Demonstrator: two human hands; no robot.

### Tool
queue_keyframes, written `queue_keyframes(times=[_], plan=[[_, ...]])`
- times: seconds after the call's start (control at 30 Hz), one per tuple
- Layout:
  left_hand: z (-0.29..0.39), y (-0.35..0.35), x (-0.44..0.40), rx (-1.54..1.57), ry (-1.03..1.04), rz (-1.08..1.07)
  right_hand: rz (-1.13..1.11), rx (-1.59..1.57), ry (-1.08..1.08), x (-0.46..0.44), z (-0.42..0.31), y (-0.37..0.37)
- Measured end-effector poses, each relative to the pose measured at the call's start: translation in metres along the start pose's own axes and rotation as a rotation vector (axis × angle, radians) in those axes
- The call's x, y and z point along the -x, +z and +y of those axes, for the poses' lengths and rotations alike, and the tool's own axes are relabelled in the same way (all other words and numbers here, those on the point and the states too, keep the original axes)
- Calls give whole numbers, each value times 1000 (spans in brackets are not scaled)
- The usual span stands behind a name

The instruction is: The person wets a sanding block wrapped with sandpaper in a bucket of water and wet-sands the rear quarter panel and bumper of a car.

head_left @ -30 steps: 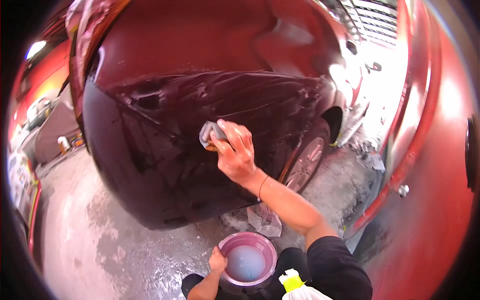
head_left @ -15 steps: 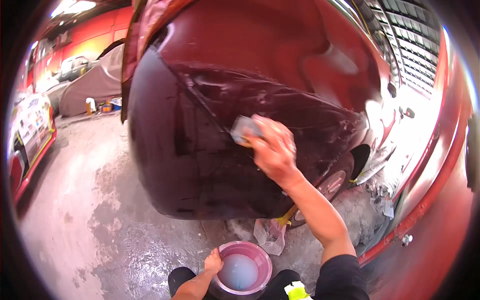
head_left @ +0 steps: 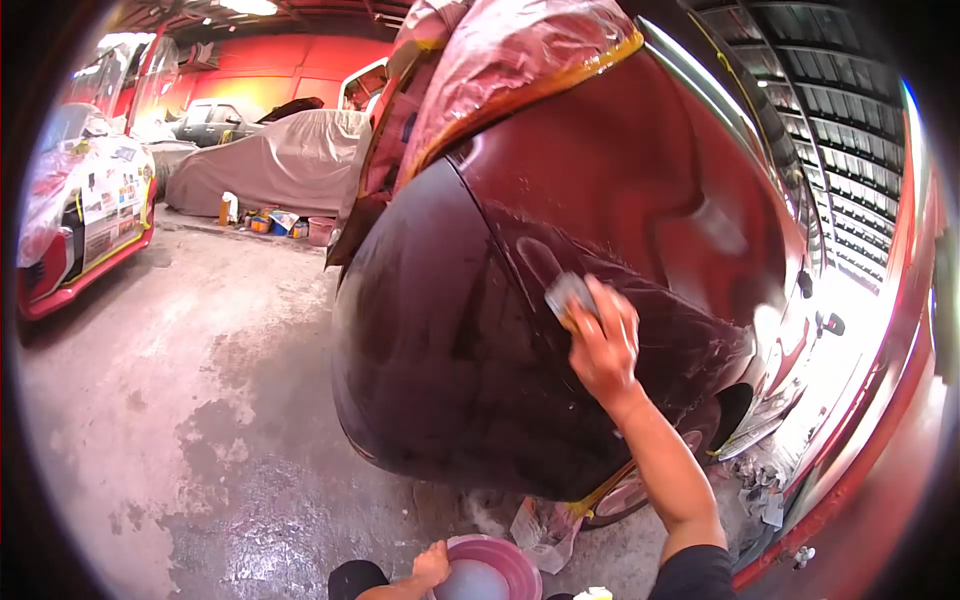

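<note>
My right hand [head_left: 608, 345] is closed around a small grey sanding pad [head_left: 570, 296] and presses it to the wet, dark red car panel [head_left: 640, 310]. The pad lies just right of the diagonal seam that divides this panel from the dull, dark bumper [head_left: 425, 350]. A curved wet streak shows above the pad. Low in the view, my left hand [head_left: 432, 565] grips the rim of a pink basin [head_left: 520, 572] holding cloudy water. The basin sits close to my legs, partly cut off by the lower edge.
Plastic sheeting edged with yellow tape [head_left: 525, 60] covers the car's upper opening. A clear plastic sheet [head_left: 548, 530] hangs near the wheel [head_left: 622, 498]. Wet concrete floor [head_left: 260, 500] spreads left. Behind are a covered car [head_left: 275, 165] and a masked red car [head_left: 110, 210].
The view has swung left and up, showing more of the garage. My right hand has shifted the pad slightly up and right of the seam. My left hand stays on the basin.
</note>
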State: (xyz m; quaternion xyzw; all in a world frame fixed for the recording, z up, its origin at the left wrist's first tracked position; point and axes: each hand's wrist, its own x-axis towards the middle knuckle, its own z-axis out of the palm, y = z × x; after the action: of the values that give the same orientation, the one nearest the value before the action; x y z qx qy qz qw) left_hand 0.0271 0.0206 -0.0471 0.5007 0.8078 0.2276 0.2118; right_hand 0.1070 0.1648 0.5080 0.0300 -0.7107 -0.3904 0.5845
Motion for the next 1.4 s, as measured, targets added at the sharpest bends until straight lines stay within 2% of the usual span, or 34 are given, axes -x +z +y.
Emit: queue_keyframes(times=[0.1, 0.23, 0.33, 0.4, 0.5, 0.63, 0.77, 0.83, 0.9, 0.97, 1.07, 1.17, 1.23, 1.33, 1.4], plan=[[-2, 0, 0, 38, 35, -12, 1, -33, -17, 2, -4, 0], [2, -7, 10, 47, 35, -31, -71, -101, 4, -105, -36, 26], [3, -9, 10, 38, 30, -31, -10, -64, 14, -58, -24, 15], [-3, 1, 1, 71, 45, 22, -73, -40, -29, 6, -12, -11], [-5, 3, 0, 64, 82, 49, -19, -90, 4, -9, -18, 0], [4, -6, 4, 37, 71, 21, 4, -130, 63, -97, -42, 35], [-4, -8, 7, 37, 59, 35, 14, -46, 24, -15, -21, 11], [2, -7, 5, -3, 59, 15, 19, -114, 49, -17, -22, 8], [1, -1, -3, -10, 55, 31, 46, -170, 26, -76, -34, 23], [-2, 5, 5, -18, 25, 13, 44, -156, 61, -98, -41, 37], [4, 0, 4, -61, 12, 5, 43, -123, 29, -40, -24, 13], [-1, -3, 8, -32, 50, 32, -103, -48, 76, 131, 2, -43], [1, 1, 1, -32, 70, 86, -205, -53, 97, 188, 17, -69], [-2, 2, -5, -42, 47, 81, -76, -104, 82, 105, -8, -34], [0, 3, 2, -52, 40, 60, -98, -135, 89, 42, -24, -19]])
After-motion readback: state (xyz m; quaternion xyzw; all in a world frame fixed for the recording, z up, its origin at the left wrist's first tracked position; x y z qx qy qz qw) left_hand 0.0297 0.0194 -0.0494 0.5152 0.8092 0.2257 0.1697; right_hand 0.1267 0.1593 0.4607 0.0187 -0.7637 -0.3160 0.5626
